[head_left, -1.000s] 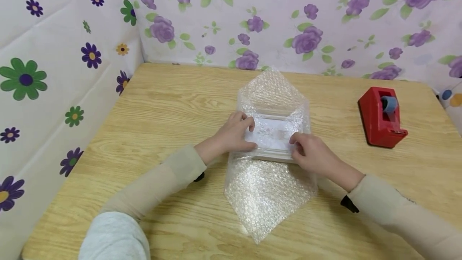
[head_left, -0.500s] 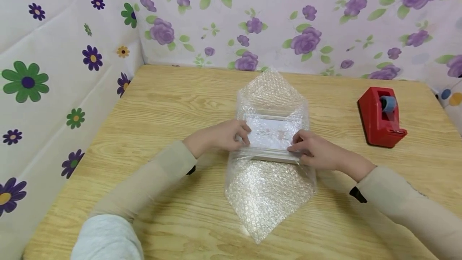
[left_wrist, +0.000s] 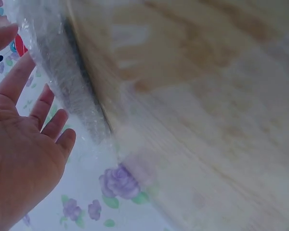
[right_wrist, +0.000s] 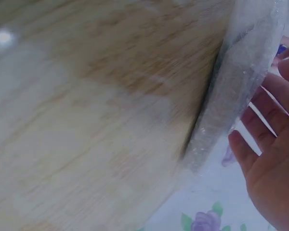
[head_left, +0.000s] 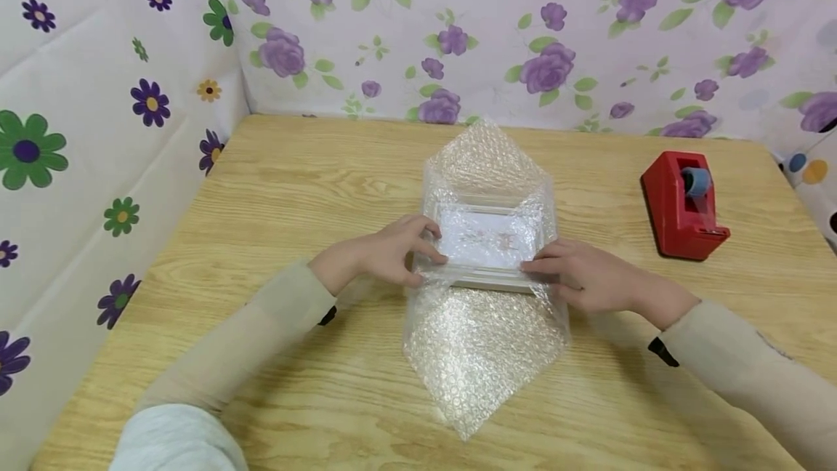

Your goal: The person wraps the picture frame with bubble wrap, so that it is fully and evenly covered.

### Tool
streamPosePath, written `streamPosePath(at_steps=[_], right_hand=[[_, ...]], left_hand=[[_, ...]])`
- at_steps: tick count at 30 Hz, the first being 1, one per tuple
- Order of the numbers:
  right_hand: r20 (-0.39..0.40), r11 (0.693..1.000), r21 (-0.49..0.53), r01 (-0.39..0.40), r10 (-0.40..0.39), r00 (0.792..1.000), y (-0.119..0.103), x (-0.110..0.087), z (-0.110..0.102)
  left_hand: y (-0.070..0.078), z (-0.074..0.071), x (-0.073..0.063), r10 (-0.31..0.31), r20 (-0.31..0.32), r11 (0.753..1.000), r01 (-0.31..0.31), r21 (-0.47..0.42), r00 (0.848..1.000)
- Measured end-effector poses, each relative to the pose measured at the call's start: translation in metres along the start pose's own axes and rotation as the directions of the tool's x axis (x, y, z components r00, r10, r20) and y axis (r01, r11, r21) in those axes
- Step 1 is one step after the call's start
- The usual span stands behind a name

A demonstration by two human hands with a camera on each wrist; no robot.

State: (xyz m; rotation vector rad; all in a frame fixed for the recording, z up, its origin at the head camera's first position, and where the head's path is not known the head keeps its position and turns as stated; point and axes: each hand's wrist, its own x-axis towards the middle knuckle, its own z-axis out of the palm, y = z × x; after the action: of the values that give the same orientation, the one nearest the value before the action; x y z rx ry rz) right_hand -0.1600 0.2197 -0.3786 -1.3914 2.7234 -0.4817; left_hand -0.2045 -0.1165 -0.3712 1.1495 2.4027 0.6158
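A light-coloured picture frame [head_left: 489, 238] with a white centre lies on a sheet of bubble wrap [head_left: 487, 355]. The wrap's left and right sides are folded in over the frame, while its far and near corners lie spread on the table. My left hand [head_left: 392, 251] rests at the frame's left side, its fingertips on the folded wrap. In the left wrist view, the fingers of that hand [left_wrist: 26, 144] are extended along the wrapped edge. On the right side, my right hand [head_left: 591, 275] presses the other fold near the frame's near corner, its fingers [right_wrist: 262, 127] mostly straight.
A red tape dispenser [head_left: 683, 206] with a blue roll stands on the wooden table [head_left: 314, 166] at the right. Flower-patterned cloth [head_left: 405, 42] hangs behind the table and along its left side.
My left hand has slid leftward off the frame's face to its side. The right hand has shifted slightly outward, flattening over the right fold. The frame and wrap stay in place.
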Motion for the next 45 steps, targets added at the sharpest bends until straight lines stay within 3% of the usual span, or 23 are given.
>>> streamPosePath(at_steps=[7,11,15,19,23,25,27,29,40,45], right_hand=[[-0.010,0.987,0.118,-0.105,0.107,0.994,-0.002,-0.011,0.001],[-0.077,0.992,0.113,-0.054,0.062,0.995,0.000,-0.014,0.006],[-0.145,0.996,0.072,0.049,-0.038,0.989,0.003,-0.015,0.011],[-0.173,0.991,0.029,0.129,-0.123,0.977,0.005,-0.018,0.012],[-0.168,0.987,0.001,0.160,-0.157,0.973,0.005,-0.019,0.012],[-0.159,0.987,-0.008,0.160,-0.159,0.974,0.004,-0.020,0.011],[-0.145,0.987,-0.020,0.159,-0.161,0.976,0.004,-0.021,0.010],[-0.121,0.988,-0.036,0.153,-0.156,0.980,0.004,-0.022,0.009],[0.044,0.995,-0.059,0.082,-0.079,0.996,0.007,-0.031,0.010],[0.044,0.993,-0.088,0.078,-0.074,0.996,0.008,-0.037,0.013]], left_hand=[[0.001,0.004,-0.002,0.104,-0.074,0.993,-0.099,0.068,0.992],[0.001,0.009,-0.004,0.108,-0.109,0.993,-0.101,0.068,0.988],[0.001,0.016,-0.005,0.136,-0.166,0.986,-0.118,0.115,0.977],[0.004,0.022,-0.006,0.216,-0.208,0.968,-0.180,0.177,0.954],[0.004,0.028,-0.009,0.348,-0.245,0.926,-0.291,0.240,0.905],[0.003,0.030,-0.010,0.382,-0.257,0.911,-0.317,0.263,0.888],[0.003,0.031,-0.011,0.375,-0.256,0.914,-0.310,0.261,0.891],[0.003,0.030,-0.012,0.348,-0.240,0.924,-0.289,0.251,0.906],[0.002,0.021,-0.028,0.288,-0.080,0.926,-0.257,0.275,0.954],[0.001,0.023,-0.034,0.314,-0.076,0.916,-0.281,0.288,0.946]])
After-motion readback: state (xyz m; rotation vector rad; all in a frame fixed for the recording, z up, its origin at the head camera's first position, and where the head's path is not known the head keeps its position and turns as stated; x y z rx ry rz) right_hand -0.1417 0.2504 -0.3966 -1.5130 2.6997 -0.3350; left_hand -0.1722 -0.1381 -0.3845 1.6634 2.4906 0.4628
